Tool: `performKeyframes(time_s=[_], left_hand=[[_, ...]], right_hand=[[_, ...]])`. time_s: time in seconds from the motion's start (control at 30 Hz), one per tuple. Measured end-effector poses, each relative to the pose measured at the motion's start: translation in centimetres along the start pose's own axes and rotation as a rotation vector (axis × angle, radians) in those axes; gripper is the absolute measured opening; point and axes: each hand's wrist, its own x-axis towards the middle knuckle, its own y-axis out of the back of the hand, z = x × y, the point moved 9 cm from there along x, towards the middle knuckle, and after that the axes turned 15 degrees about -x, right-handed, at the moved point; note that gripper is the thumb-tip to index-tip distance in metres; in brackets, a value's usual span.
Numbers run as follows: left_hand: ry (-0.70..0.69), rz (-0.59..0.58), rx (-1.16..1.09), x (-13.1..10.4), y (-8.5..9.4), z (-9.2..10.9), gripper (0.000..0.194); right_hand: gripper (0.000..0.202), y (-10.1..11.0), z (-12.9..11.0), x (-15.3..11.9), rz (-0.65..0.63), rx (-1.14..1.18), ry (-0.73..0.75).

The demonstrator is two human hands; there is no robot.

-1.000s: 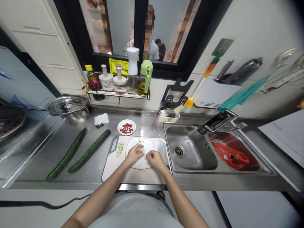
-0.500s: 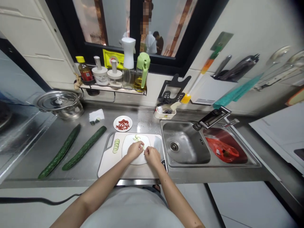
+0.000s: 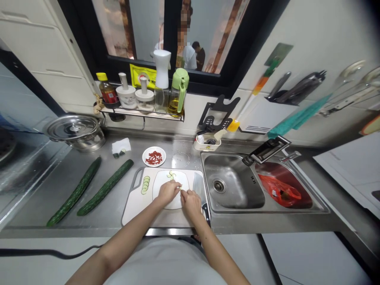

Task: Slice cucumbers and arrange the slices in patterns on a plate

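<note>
Over a white plate (image 3: pixel 175 202), my left hand (image 3: pixel 168 192) and my right hand (image 3: pixel 191 202) meet with fingertips pinched close together. A small pale-green cucumber slice (image 3: pixel 180 188) shows between them, largely covered by the fingers. Several curled cucumber pieces (image 3: pixel 171 175) lie at the plate's far side. The plate rests on a cutting board (image 3: pixel 130 211), where an overlapping row of cucumber slices (image 3: pixel 145 185) lies to the left. A knife (image 3: pixel 205 211) lies along the board's right side, its handle just right of my right wrist.
Two whole cucumbers (image 3: pixel 105 188) lie left of the board. Behind it sits a small dish of red bits (image 3: pixel 154 156). A lidded steel pot (image 3: pixel 80 134) stands back left. To the right is a double sink (image 3: pixel 234 180) with a tap (image 3: pixel 264 150) and a red plastic bag (image 3: pixel 279 190).
My hands have shifted slightly over the plate, the left fingers reaching flatter toward the right ones. The view has tilted a little; the knife handle shows more.
</note>
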Motion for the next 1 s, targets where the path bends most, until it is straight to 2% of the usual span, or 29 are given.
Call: performKeyframes(time_s=[0.33,0.57,0.77,1.0], left_hand=[[0.032,0.008,0.028,1.2,-0.8,-0.2,0.02],[0.029,-0.012,0.241,1.6,-1.1,0.1,0.023],[0.011,0.021,0.247,1.6,-0.6,0.1,0.024],[-0.031,-0.018,0.256,1.8,-1.2,0.1,0.023]], right_hand=[[0.025,-0.2,1.0,0.5,-0.046,-0.021,-0.074],[0.029,-0.4,1.4,0.9,-0.093,-0.09,-0.097],[0.033,-0.1,1.4,0.2,-0.026,-0.05,-0.078],[0.034,-0.6,1.3,0.2,-0.102,-0.068,-0.093]])
